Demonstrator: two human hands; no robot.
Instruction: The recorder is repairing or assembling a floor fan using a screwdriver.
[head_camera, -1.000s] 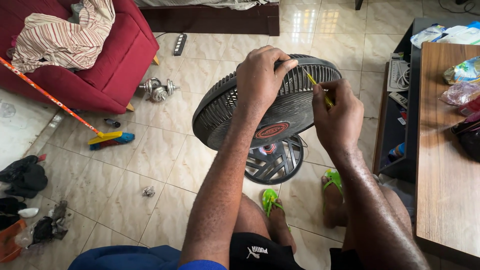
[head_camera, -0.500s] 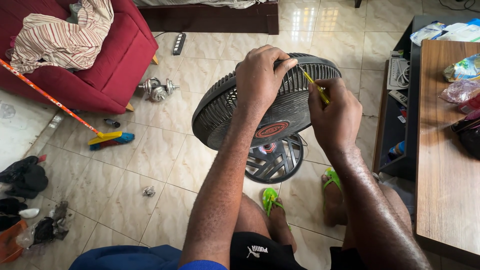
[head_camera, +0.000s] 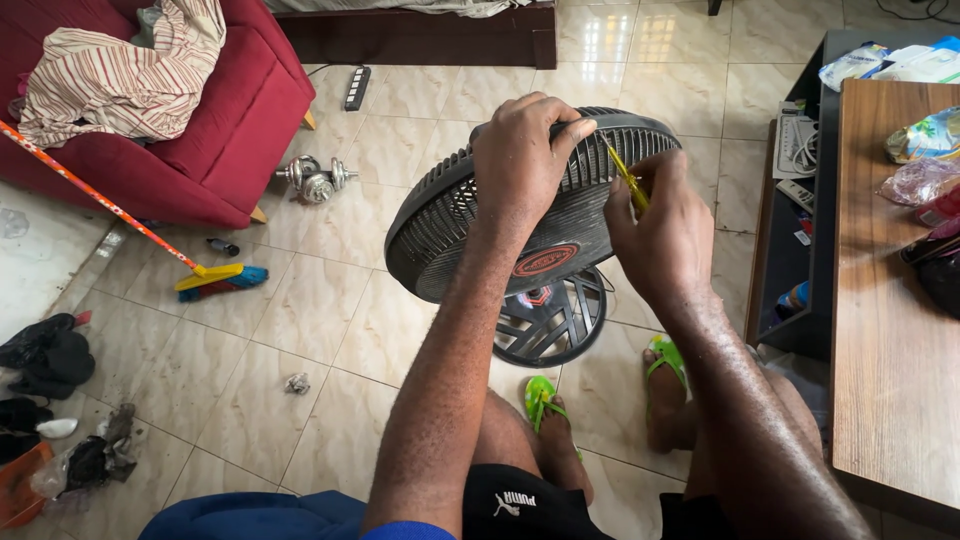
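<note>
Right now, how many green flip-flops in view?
2. One green flip-flop is on the foot below the fan base; the other is on the foot to its right, under the right forearm. None seen elsewhere.

I see a black electric fan (head_camera: 470, 215) with a round slatted grille, tilted so the grille faces up toward my camera, a red oval badge at its centre. It stands on a round black spoked base on the tiled floor. A thin yellow-handled screwdriver (head_camera: 628, 178) lies slanted against the grille's upper right rim.
</note>
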